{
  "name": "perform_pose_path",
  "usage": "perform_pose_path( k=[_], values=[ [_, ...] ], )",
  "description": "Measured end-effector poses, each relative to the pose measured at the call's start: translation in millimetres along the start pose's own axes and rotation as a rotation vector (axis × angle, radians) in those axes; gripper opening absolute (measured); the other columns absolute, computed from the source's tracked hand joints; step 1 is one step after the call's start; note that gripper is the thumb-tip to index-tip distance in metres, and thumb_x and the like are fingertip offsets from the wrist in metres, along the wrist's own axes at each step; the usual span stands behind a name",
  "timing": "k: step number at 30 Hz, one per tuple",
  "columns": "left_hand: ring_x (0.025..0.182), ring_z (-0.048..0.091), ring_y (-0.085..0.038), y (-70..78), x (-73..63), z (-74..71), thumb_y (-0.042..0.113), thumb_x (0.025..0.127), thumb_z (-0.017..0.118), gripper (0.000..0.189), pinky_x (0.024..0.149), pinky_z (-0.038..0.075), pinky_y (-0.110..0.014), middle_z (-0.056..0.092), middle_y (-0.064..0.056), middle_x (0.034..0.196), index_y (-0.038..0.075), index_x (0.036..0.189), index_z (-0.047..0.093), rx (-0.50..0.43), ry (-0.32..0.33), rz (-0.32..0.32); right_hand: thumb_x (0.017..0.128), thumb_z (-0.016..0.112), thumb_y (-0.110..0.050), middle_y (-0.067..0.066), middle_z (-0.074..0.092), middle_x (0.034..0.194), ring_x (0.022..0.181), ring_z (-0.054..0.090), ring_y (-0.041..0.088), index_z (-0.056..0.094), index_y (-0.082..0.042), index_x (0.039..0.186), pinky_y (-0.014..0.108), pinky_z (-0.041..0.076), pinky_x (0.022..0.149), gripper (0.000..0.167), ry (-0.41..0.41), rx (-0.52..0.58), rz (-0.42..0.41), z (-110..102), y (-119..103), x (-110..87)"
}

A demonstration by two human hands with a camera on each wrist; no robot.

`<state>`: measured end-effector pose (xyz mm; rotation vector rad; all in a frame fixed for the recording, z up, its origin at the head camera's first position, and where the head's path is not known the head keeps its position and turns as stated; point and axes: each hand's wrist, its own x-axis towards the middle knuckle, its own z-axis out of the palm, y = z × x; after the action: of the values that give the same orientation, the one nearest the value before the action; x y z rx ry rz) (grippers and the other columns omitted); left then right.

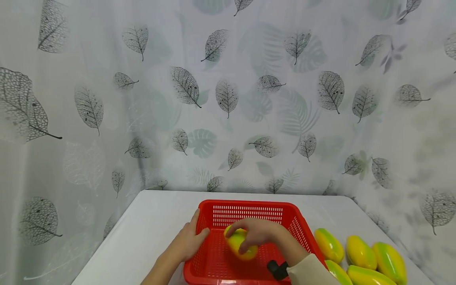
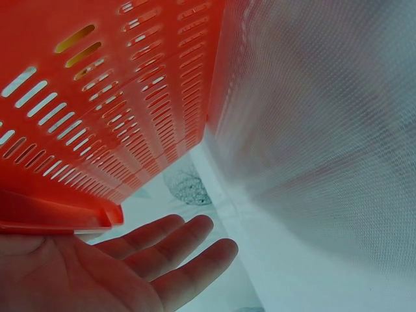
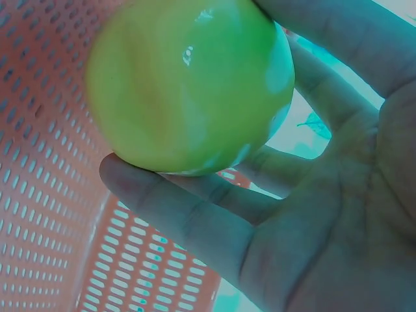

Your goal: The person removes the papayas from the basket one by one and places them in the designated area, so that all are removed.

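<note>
A red plastic basket (image 1: 246, 203) with slotted walls stands on the white table. My left hand (image 1: 189, 237) holds its left rim, the thumb over the edge and the other fingers along the outside. In the left wrist view those fingers (image 2: 188, 273) are nearly straight below the slotted wall (image 2: 149, 84). Inside the basket, my right hand (image 1: 258, 231) grips a yellow-green mango (image 1: 236, 241) between thumb and fingers. Close up in the right wrist view, the glossy mango (image 3: 188, 84) sits between the spread fingers of the right hand (image 3: 312, 175). Whether it touches the basket floor I cannot tell.
Several more yellow-green mangoes (image 1: 361, 252) lie on the table to the right of the basket. The white table (image 1: 142, 225) extends on both sides. A leaf-patterned curtain (image 1: 228, 130) hangs behind it and along the sides.
</note>
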<state>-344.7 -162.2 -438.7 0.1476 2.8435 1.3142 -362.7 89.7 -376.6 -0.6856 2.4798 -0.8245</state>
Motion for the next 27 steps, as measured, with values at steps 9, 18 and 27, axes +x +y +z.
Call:
perform_pose_path(
  k=[9, 18, 27],
  values=[
    [0.081, 0.067, -0.020, 0.0, -1.1, -1.8, 0.034, 0.099, 0.063, 0.083, 0.063, 0.066, -0.041, 0.060, -0.025, 0.123, 0.006, 0.165, 0.020, -0.029, -0.003, 0.006, 0.077, 0.088, -0.013, -0.005, 0.064, 0.120, 0.109, 0.055, 0.024, 0.075, -0.036, 0.115, 0.042, 0.061, 0.083, 0.046, 0.041, -0.015, -0.012, -12, 2, -20.0],
    [0.079, 0.068, -0.020, 1.5, -2.2, -3.6, 0.033, 0.099, 0.062, 0.084, 0.060, 0.066, -0.042, 0.060, -0.024, 0.118, 0.004, 0.165, 0.017, -0.052, -0.009, 0.027, 0.080, 0.084, -0.012, -0.002, 0.064, 0.125, 0.109, 0.055, 0.025, 0.074, -0.034, 0.118, 0.042, 0.058, 0.081, 0.045, 0.052, 0.008, -0.081, -22, 11, -40.2],
    [0.080, 0.067, -0.019, 2.3, -1.8, -2.1, 0.033, 0.099, 0.062, 0.083, 0.063, 0.066, -0.042, 0.060, -0.024, 0.121, 0.006, 0.165, 0.018, -0.051, -0.016, 0.001, 0.082, 0.082, -0.012, 0.003, 0.062, 0.130, 0.111, 0.055, 0.027, 0.074, -0.033, 0.120, 0.040, 0.057, 0.080, 0.045, 0.078, 0.036, -0.082, -30, 22, -60.9]
  ],
)
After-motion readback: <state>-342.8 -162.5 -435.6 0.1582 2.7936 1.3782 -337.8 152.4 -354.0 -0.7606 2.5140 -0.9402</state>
